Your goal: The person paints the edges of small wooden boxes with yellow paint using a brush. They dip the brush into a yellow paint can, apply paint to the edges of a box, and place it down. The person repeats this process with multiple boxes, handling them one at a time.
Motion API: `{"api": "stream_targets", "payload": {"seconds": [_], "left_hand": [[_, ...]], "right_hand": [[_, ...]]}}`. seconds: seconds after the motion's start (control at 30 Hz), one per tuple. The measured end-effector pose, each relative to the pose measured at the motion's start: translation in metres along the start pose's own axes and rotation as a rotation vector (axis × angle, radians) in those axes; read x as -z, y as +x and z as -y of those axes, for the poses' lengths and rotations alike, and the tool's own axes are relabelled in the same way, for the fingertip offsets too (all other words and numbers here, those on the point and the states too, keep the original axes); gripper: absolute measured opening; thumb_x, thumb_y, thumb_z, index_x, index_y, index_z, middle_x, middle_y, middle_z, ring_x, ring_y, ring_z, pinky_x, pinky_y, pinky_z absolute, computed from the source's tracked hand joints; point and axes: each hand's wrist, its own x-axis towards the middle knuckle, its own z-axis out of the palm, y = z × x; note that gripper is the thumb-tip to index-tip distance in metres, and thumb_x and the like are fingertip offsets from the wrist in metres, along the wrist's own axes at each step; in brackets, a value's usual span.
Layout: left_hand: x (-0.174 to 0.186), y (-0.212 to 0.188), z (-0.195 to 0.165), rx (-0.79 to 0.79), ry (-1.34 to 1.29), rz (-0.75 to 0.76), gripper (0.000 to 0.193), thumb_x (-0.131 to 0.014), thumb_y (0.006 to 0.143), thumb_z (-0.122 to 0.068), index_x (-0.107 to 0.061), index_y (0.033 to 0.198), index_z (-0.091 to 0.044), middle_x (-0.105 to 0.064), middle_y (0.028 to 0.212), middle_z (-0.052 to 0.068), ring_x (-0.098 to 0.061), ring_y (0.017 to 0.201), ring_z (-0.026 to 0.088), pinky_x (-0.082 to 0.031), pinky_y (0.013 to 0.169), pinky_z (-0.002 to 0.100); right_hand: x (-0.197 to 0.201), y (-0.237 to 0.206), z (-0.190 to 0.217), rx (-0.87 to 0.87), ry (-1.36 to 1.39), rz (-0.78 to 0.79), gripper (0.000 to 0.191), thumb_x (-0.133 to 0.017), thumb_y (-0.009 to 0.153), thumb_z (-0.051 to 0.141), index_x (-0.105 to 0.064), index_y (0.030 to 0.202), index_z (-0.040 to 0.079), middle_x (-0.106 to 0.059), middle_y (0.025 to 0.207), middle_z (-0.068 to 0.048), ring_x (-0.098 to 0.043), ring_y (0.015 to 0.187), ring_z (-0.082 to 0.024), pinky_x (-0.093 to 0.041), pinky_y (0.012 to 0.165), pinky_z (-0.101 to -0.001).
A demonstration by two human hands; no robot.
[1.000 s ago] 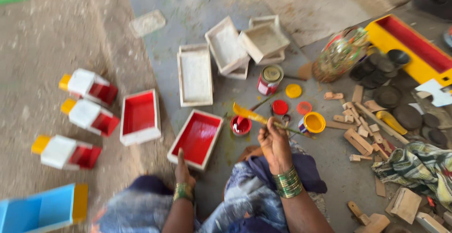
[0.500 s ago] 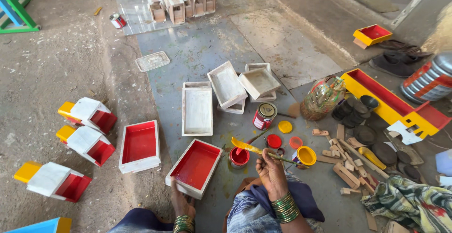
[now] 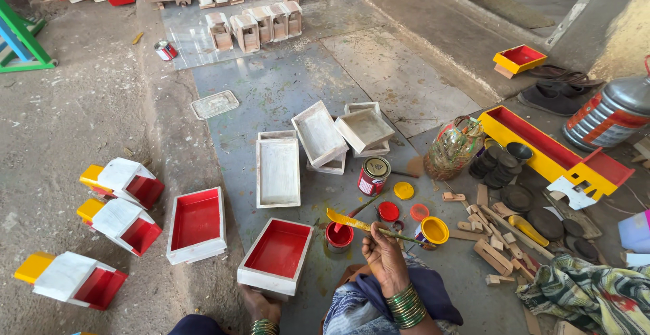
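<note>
Head view | right hand [image 3: 384,259] clamped on yellow-smeared brush [image 3: 369,226]; left hand [image 3: 256,302] grips red-painted tray [image 3: 277,254] | small tins: red paint [image 3: 339,235], yellow paint [image 3: 433,231]

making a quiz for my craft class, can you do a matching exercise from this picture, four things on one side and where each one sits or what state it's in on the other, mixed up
Things
1. right hand
2. left hand
3. small red paint tin
4. white unpainted tray

Places or states
A. open, a brush handle sticking out of it
B. lies flat on the floor beyond the red-lined tray
C. holds a long brush with a yellow-smeared tip
D. rests at the near edge of the red-lined tray

Pairs: 1-C, 2-D, 3-A, 4-B
</note>
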Motion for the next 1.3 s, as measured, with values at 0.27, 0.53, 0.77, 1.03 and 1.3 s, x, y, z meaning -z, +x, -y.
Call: {"api": "stream_targets", "payload": {"seconds": [0.27, 0.53, 0.77, 1.03, 1.3], "left_hand": [[0.004, -0.002, -0.006, -0.067, -0.055, 0.061, 0.078, -0.037, 0.097, -0.071, -0.043, 0.151, -0.016, -0.051, 0.151, 0.008, -0.051, 0.133, 0.031, -0.045, 0.109, 0.048], [0.006, 0.009, -0.036, -0.12, -0.358, 0.466, 0.074, -0.037, 0.1, -0.07, -0.043, 0.15, -0.016, -0.055, 0.146, 0.006, -0.056, 0.126, 0.027, -0.051, 0.104, 0.044], [-0.041, 0.023, -0.129, -0.142, -0.557, 0.563, 0.057, -0.051, 0.1, -0.055, -0.055, 0.139, -0.013, -0.067, 0.134, 0.006, -0.065, 0.118, 0.025, -0.058, 0.098, 0.039], [0.005, 0.049, -0.165, -0.213, -0.713, 0.456, 0.05, -0.054, 0.103, -0.046, -0.056, 0.138, -0.01, -0.067, 0.132, 0.011, -0.069, 0.114, 0.031, -0.061, 0.095, 0.046], [0.021, 0.061, -0.181, -0.136, -0.76, 0.48, 0.062, -0.056, 0.1, -0.053, -0.055, 0.138, -0.005, -0.066, 0.132, 0.016, -0.068, 0.113, 0.034, -0.061, 0.093, 0.049]], "right_hand": [[-0.002, 0.0, 0.001, -0.024, 0.03, -0.003, 0.023, -0.076, 0.088, 0.017, -0.069, 0.109, 0.009, -0.068, 0.087, -0.004, -0.067, 0.074, -0.016, -0.057, 0.062, -0.0278], [-0.001, 0.003, 0.029, 0.016, 0.138, 0.123, 0.021, -0.07, 0.099, 0.026, -0.064, 0.111, 0.009, -0.067, 0.089, -0.005, -0.066, 0.078, -0.015, -0.057, 0.065, -0.0274], [-0.015, 0.022, 0.047, -0.052, 0.132, 0.229, 0.025, -0.07, 0.104, 0.022, -0.068, 0.122, 0.005, -0.07, 0.1, -0.009, -0.066, 0.084, -0.016, -0.059, 0.073, -0.028], [-0.046, 0.017, 0.005, -0.021, -0.133, 0.225, 0.01, -0.073, 0.101, 0.006, -0.073, 0.11, 0.011, -0.071, 0.108, -0.009, -0.068, 0.096, -0.019, -0.057, 0.083, -0.0328], [-0.124, -0.065, -0.041, 0.033, -0.081, 0.526, 0.024, -0.074, 0.093, -0.006, -0.069, 0.113, 0.008, -0.072, 0.122, -0.016, -0.067, 0.104, -0.021, -0.055, 0.093, -0.0341]]}}
